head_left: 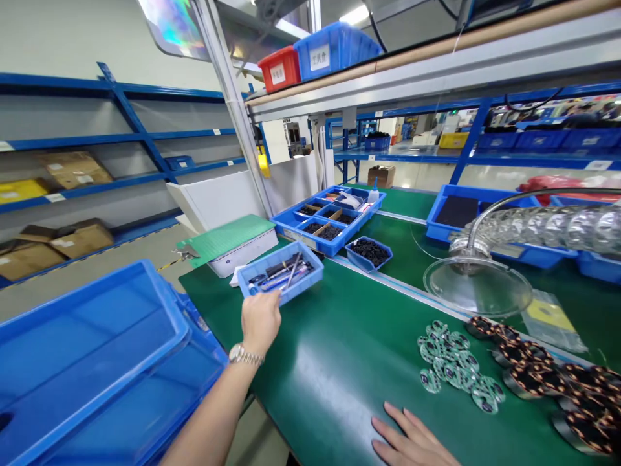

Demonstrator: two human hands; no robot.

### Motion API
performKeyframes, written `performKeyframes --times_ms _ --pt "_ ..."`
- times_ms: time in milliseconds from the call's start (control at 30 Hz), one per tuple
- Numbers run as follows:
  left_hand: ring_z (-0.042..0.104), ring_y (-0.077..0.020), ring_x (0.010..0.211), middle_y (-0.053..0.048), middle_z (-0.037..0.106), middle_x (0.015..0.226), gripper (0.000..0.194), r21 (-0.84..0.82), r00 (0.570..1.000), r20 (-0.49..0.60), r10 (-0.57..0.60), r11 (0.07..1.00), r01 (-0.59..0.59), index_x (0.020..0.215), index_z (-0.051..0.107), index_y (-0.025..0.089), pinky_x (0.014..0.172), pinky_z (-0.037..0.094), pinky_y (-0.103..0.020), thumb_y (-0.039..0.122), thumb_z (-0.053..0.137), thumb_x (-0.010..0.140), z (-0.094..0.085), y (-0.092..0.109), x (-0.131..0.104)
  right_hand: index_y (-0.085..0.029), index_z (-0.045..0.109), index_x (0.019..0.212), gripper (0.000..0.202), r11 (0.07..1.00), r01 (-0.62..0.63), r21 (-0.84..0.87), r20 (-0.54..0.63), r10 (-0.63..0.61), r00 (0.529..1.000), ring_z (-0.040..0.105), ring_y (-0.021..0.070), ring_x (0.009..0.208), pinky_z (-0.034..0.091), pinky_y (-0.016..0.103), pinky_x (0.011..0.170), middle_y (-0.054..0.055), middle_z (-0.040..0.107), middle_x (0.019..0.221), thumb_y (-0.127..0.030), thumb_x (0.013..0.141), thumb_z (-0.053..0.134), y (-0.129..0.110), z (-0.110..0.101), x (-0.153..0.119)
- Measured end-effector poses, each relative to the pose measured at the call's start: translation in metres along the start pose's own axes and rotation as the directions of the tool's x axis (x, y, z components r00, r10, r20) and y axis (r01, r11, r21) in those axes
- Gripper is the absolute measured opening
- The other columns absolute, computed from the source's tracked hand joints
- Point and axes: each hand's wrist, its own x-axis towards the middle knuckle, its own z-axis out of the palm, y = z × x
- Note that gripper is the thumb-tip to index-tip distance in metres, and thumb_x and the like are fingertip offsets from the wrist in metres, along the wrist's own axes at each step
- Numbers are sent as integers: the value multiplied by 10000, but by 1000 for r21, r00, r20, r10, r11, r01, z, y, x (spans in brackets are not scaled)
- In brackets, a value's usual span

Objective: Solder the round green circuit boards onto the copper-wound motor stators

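My left hand (261, 318), with a watch at the wrist, is closed on the near rim of a small blue tool tray (306, 285). Pens and slim hand tools (286, 272) lie inside that tray. Flat on the green mat, fingers spread, rests my right hand (407, 437), holding nothing. Beyond it is a loose pile of small round circuit boards (453, 362). Several copper-wound motor stators (528, 369) stand in rows to the right of the boards.
A divided blue parts tray (334, 246) and a small bin of black parts (371, 252) sit farther back. A clear fume-hood disc (478, 288) hangs over the mat's right side. Large blue crates (97, 362) stand at left; a green-covered box (233, 236) is behind the tool tray.
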Motion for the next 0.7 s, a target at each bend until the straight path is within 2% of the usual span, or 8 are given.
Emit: performKeyframes --times_ms 33,67,167,267,333,433,533,700 --pt "585 -242 795 -79 677 811 257 -17 999 10 52 998 -52 928 652 198 704 348 -344 199 424 809 -6 4 -20 -371 288 1326 580 1000 -13 12 17 13 1000 454 256 1163 468 366 913 -14 466 1281 -446 799 518 -2 -4 -1" --pt "582 -238 750 -77 672 764 254 -46 988 -18 153 987 -154 918 648 190 668 344 -344 173 417 812 -10 8 -39 -364 280 1331 595 999 -34 33 35 33 999 426 262 1186 450 381 931 -8 443 1300 -449 794 523 -4 -7 -3" --pt "563 -204 660 -58 651 684 261 -139 934 -88 347 924 -357 913 632 181 607 336 -325 94 408 813 -20 21 -93 -350 266 1339 584 984 -143 107 85 134 987 322 252 1260 355 426 1012 -2 377 1351 -405 813 514 -14 -14 -10" --pt "570 -188 656 -57 657 698 241 -247 909 -93 406 875 -416 911 619 170 591 351 -316 65 430 805 -25 36 -133 -341 246 1347 564 962 -246 120 166 225 960 245 241 1303 279 468 1051 -13 333 1384 -379 836 482 -21 -16 -14" --pt "580 -186 657 -60 665 713 240 -308 905 -73 419 854 -420 931 611 164 590 371 -317 57 444 797 -28 45 -151 -338 236 1351 562 959 -271 87 210 249 946 221 240 1316 265 480 1057 -22 314 1397 -387 842 468 -22 -15 -16" --pt "600 -187 726 -58 684 808 253 -423 896 -42 442 804 -417 1009 590 175 645 419 -323 86 496 792 -37 49 -162 -328 250 1351 566 966 -259 15 222 249 943 242 238 1313 259 478 1062 -18 320 1399 -397 837 475 -21 -12 -18" --pt "601 -192 843 -59 682 893 269 -570 900 -89 426 720 -396 1037 583 156 760 448 -337 145 581 768 -51 40 -157 -301 272 1350 568 974 -218 -60 202 226 953 289 231 1297 262 469 1064 -9 355 1385 -390 833 489 -19 -10 -21" --pt "587 -174 818 -49 670 802 195 -655 934 -131 332 679 -333 855 623 125 788 462 -337 7 593 702 -63 14 -142 -262 323 1336 565 974 -154 -167 167 182 969 350 202 1270 253 423 1080 -11 416 1349 -389 820 514 -19 -11 -23"
